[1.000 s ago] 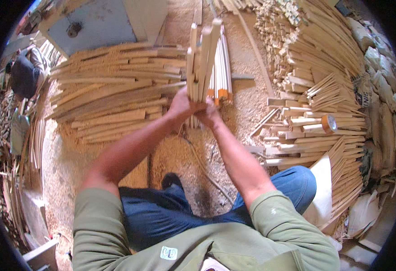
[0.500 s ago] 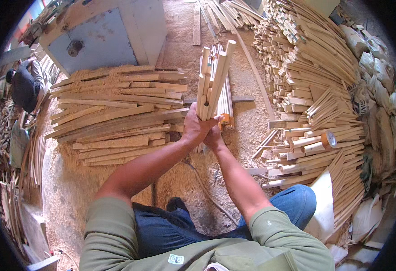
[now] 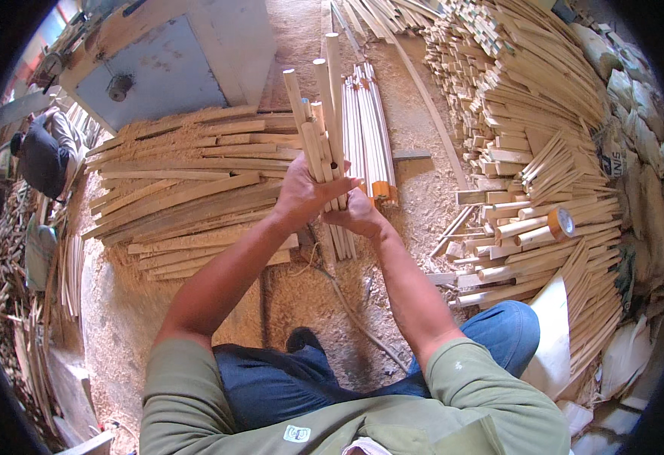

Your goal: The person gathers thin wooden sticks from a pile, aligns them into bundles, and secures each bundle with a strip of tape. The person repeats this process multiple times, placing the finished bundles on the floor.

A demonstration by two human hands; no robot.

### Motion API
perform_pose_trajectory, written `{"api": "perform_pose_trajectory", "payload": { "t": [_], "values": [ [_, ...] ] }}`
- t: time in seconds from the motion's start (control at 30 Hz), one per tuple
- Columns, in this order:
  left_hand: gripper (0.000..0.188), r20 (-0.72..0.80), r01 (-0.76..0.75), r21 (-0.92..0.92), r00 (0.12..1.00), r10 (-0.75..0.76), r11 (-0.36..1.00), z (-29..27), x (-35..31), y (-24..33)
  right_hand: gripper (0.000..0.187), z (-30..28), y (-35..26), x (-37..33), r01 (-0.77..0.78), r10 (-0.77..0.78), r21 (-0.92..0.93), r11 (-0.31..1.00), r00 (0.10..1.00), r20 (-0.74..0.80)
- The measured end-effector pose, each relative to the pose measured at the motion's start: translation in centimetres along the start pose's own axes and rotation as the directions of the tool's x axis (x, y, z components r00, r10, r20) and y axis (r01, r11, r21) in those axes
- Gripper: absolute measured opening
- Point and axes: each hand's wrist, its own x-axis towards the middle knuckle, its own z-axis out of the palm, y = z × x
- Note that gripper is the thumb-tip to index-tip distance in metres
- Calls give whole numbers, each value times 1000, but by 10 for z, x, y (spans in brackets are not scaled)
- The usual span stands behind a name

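Note:
A bundle of pale wooden sticks (image 3: 318,121) stands roughly upright in front of me, its tops uneven. My left hand (image 3: 305,193) wraps around the bundle from the left at its lower part. My right hand (image 3: 360,214) grips the same sticks just below and to the right, fingers closed. Behind the bundle lies a taped bundle of thin sticks (image 3: 368,129) on the sawdust floor, bound with orange tape near its close end.
A heap of flat wooden slats (image 3: 180,189) lies left. Stacks of cut sticks (image 3: 537,152) fill the right, with a tape roll (image 3: 561,223) on them. A grey machine table (image 3: 158,68) stands behind. Another person (image 3: 44,155) crouches far left. A cord (image 3: 355,315) crosses the floor.
The bundle has shifted a little left and closer to me, and its sticks now stand more upright. Both hands stay closed on it.

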Motion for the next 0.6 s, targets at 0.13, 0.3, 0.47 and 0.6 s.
{"api": "perform_pose_trajectory", "payload": {
  "t": [0.13, 0.3, 0.47, 0.6],
  "values": [
    [41, 27, 133, -62, 991, -132, 989, -7, 4, 6, 78, -2, -14, -5, 80, -78, 129, 988, 997, -21],
    [45, 10, 232, -84, 973, -232, 969, -14, 7, 0, 80, 0, -18, -5, 271, -217, 319, 908, 956, -195],
    [45, 61, 229, -215, 973, -220, 949, -18, 10, -8, 80, 9, -22, -15, 275, -460, -463, 843, 813, -356],
    [43, -7, 158, -120, 987, -160, 980, -8, 4, -10, 81, 30, -22, -19, 372, -622, -542, 754, 670, -405]
  ]
}}
